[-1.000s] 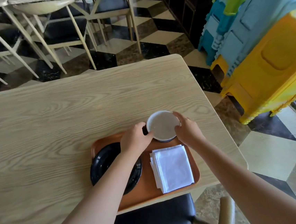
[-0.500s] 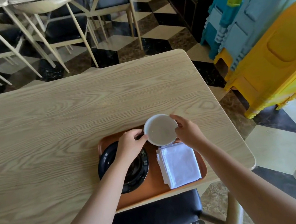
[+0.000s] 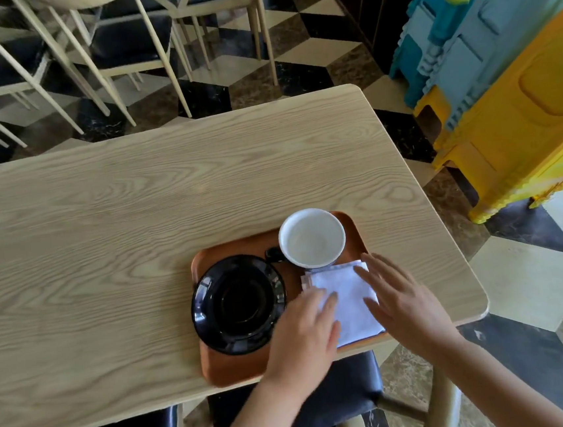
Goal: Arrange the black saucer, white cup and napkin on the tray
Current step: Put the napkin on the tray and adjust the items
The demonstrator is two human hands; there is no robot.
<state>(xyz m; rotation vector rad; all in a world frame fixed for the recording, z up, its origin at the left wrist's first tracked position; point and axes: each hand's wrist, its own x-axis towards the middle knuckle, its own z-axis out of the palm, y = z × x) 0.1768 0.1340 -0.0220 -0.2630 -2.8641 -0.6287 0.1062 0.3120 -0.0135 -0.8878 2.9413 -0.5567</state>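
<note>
Both hands have let go of the white cup and come down to the napkin since a moment ago. The cup now stands by itself.

The wooden counter (image 3: 137,227) is the biggest thing, and it holds everything else. Near its front edge sits the orange tray (image 3: 233,369).

On the left side of the tray lies the black saucer (image 3: 239,303), with nothing on it. The folded white napkin (image 3: 350,296) lies on the right side, close to the saucer.

The white cup (image 3: 311,238) stands upright at the far right corner of the tray, just behind the napkin. It looks empty, and its dark handle points left toward the saucer.

The left hand (image 3: 305,335) is open and flat, holding nothing. Its fingertips rest on the left edge of the napkin, and it also covers a bit of the saucer's rim.

The right hand (image 3: 402,305) is open too, fingers spread, holding nothing. It lies over the right side of the napkin.
</note>
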